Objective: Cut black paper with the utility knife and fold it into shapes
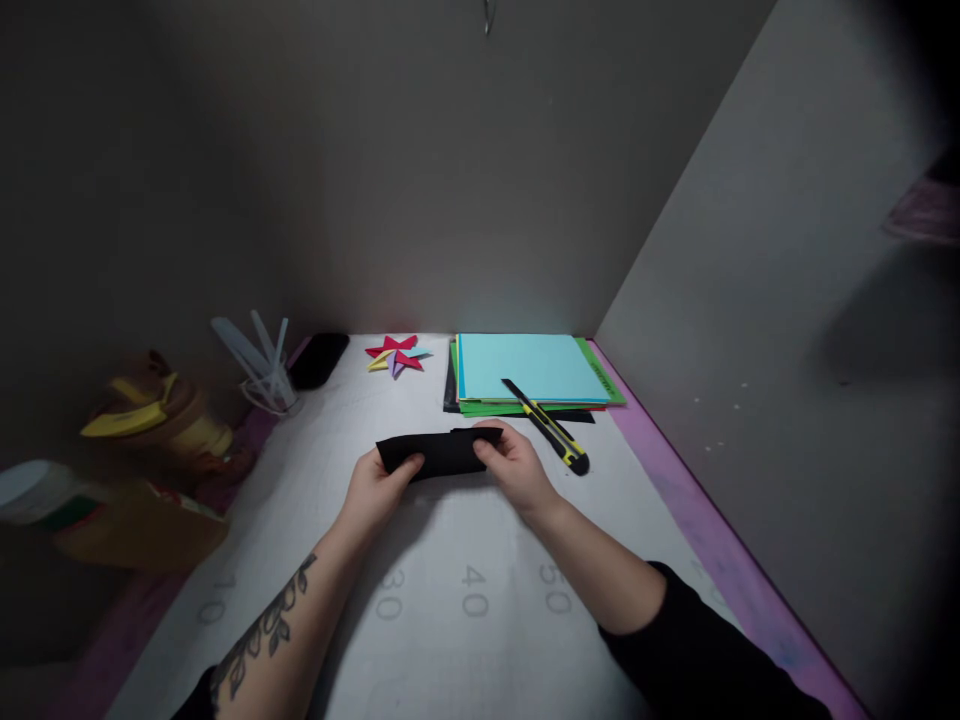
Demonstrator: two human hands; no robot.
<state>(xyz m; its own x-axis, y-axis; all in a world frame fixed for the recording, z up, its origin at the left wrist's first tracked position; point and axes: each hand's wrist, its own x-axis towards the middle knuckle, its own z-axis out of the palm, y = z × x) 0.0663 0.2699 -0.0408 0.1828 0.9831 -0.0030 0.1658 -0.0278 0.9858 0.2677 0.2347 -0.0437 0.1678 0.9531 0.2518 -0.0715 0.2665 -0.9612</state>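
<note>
The left hand (379, 485) is clamped on one end of a strip of black paper (446, 456), thumb on the near face; the right hand (517, 465) grips the other end in the same way. Most of the remaining fingers are hidden behind the paper. The strip is held up in front of the person, over the middle of the counter (427, 640), and looks folded, with a second edge showing at its upper right. Handling it well probably calls for level thumbs, a light, even pull from both ends, and layers kept flush so that no crease runs askew.

Counted from the left: one white-capped bottle (46, 492), blurred; one brown box (142, 525) beside it; one brown container (196, 432) with a yellow item (127, 418) across its top; one clear cup (281, 392) with at least three whitish sticks (262, 345); one black phone (321, 360); one folded-paper star (399, 357) in red, yellow, lilac and pale blue; then the one black strip, held by two hands. Farther right is one stack of coloured paper (517, 365), pale blue on top, its sheets too close to count. One black-and-yellow utility knife (553, 432) lies with its blade end over the stack and its handle on the counter.
</note>
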